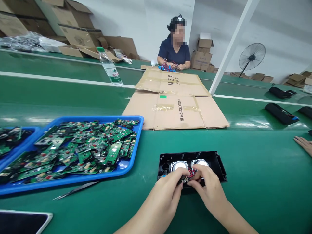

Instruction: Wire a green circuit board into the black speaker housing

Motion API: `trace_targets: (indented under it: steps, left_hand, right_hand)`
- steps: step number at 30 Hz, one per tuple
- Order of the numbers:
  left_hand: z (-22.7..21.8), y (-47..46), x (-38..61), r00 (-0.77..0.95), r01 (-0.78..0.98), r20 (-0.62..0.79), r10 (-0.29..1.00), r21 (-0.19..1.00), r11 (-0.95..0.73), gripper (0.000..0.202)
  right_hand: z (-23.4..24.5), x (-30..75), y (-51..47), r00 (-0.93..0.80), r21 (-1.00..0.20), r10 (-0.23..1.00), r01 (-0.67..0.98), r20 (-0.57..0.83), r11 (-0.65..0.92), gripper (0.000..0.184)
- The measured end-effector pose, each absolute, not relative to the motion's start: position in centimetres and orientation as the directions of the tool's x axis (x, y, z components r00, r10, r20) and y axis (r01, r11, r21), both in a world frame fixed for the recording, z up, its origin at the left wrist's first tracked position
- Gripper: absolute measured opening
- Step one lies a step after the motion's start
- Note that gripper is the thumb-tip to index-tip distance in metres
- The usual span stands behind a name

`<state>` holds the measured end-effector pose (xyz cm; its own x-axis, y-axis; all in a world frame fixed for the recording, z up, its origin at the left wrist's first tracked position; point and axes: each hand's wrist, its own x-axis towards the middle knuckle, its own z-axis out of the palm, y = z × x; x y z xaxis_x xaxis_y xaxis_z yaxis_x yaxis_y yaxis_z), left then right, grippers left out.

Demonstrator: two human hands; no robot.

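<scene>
Small dark electronic part (pixel 186 179), red-and-black wires (pixel 191 173) being pinched by left hand (pixel 171 183), right hand (pixel 207 182) over black rectangular plastic housing (pixel 216 164); likely light, fragile; edges best gripped.

speakers (pixel 178 165): 2 | blue trays (pixel 139 136): 2 | bottle (pixel 110 70): 1 | fan (pixel 252 57): 1 | tweezers (pixel 80 188): 1

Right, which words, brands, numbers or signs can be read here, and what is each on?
"MZX": far part of the flattened cardboard; smaller characters beside it are too blurred.
"MEAS:560X330X300MM": near part of the same cardboard; the digits are blurred, so uncertain.
Bottle: label print, too small to read.
Box behind the co-worker: print too blurred.
Black case: no readable text.
</scene>
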<state>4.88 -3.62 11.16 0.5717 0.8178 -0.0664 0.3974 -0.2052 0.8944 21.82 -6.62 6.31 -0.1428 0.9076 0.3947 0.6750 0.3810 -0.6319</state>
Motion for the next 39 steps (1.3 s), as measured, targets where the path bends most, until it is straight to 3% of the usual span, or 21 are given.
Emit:
trace_targets:
  steps: [4,12,19,22,28,34,37,39]
  left_hand:
    - [11.3,-3.9,5.0,0.583,0.394,-0.043,0.812,0.889,-0.236,0.029]
    - [10.4,-3.9,5.1,0.586,0.342,-0.038,0.809,0.917,-0.204,0.033]
    - [11.7,-3.4,4.5,0.500,0.474,-0.080,0.862,0.859,-0.195,0.022]
    - [12.0,-3.1,4.1,0.457,0.511,-0.111,0.882,0.845,-0.159,0.020]
    - [11.8,-2.4,3.5,0.415,0.583,-0.230,0.880,0.810,-0.063,0.019]
    - [11.8,-1.3,2.8,0.352,0.569,-0.266,0.897,0.822,0.021,0.026]
    - [12.0,-0.5,2.5,0.336,0.600,-0.146,0.930,0.795,-0.092,0.023]
    - [12.0,-0.1,2.5,0.336,0.595,-0.102,0.937,0.793,-0.127,0.032]
  right_hand:
    - [6.3,21.9,-6.7,-0.174,-0.625,0.923,0.691,0.343,0.363,0.018]
    - [6.2,21.2,-6.8,-0.140,-0.592,0.903,0.712,0.406,0.377,0.015]
    - [6.6,23.4,-6.5,-0.005,-0.608,0.884,0.724,0.467,0.325,0.033]
    - [7.0,24.8,-6.3,0.053,-0.565,0.861,0.775,0.506,0.284,0.029]
    - [6.4,25.6,-5.8,-0.083,-0.458,0.871,0.824,0.484,0.333,0.018]
    - [6.3,25.5,-5.8,-0.168,-0.340,0.921,0.893,0.352,0.294,0.030]
    - [6.7,25.6,-5.8,-0.284,-0.224,0.922,0.911,0.264,0.345,0.051]
    - [6.9,25.7,-5.9,-0.354,-0.166,0.912,0.906,0.209,0.389,0.070]
